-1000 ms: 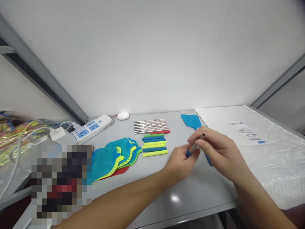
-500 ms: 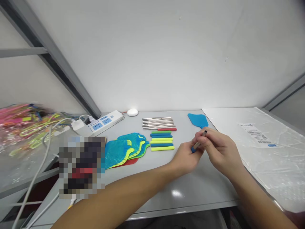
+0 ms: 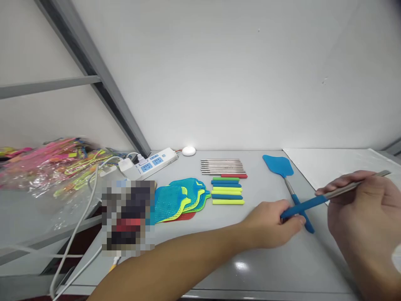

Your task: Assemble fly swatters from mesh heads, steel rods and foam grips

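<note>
Left hand (image 3: 274, 228) clasps blue sleeve (image 3: 308, 205), right hand (image 3: 369, 213) its inserted metal rod (image 3: 344, 190); one complete swatter (image 3: 278, 164) lies just beyond; leftward, mesh heads (image 3: 169, 200), coloured sleeves (image 3: 227, 189), bare rods (image 3: 221, 166) are unjoined

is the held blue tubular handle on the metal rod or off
On: the silver metal rod runs from the end of the blue tubular handle, no gap showing. Depth inside: cannot tell.
</note>
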The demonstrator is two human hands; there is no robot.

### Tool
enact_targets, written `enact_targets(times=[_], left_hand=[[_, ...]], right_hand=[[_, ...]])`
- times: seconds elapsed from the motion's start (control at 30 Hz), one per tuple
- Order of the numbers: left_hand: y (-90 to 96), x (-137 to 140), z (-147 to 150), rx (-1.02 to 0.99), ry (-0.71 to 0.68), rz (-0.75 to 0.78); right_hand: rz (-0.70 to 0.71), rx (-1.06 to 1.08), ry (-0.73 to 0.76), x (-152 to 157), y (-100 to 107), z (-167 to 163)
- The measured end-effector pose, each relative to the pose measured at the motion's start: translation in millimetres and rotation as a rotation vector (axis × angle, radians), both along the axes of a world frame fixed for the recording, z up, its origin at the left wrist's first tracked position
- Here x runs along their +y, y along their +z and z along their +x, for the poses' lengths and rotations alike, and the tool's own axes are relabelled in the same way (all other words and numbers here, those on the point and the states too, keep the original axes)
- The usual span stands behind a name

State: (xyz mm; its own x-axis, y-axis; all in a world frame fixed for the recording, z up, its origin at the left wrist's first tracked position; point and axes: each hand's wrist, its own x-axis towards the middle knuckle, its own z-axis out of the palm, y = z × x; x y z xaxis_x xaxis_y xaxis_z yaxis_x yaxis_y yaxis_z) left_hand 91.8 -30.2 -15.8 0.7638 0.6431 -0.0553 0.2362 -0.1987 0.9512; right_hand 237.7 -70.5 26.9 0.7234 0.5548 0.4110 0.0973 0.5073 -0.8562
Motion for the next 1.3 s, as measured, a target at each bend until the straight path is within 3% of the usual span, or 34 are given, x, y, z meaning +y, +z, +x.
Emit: enact_targets(times=[0.13,0.27,0.47,0.63,0.77,0.9,1.13,1.3], left_hand=[[1.4,-2,1,0.024,-0.186,0.259],[-6.7,-4,4,-0.002,-0.256,0.506],[-11.2,-2,8,0.006,-0.185,0.442],[-15.2,-4,11,-0.021,-0.174,0.595],[-14.8,-6,11,0.022,-0.102,0.521],[-11.6,-7,11,0.1,-0.029,0.567],[-15.0,-7,12,0.146,-0.143,0.734],[-17.5,-7,10,0.157,-0.164,0.774]], right_hand=[[-0.043,0.168,0.015,5,0,16],[-0.081,0.229,0.024,14,-8,22],[-0.082,0.24,0.034,16,-10,17],[-0.055,0.228,-0.031,14,-9,11],[-0.035,0.333,0.027,14,-9,10],[-0.018,0.401,0.05,15,-10,13],[-0.079,0.508,0.125,17,-10,16],[-0.204,0.433,0.261,14,-10,9]])
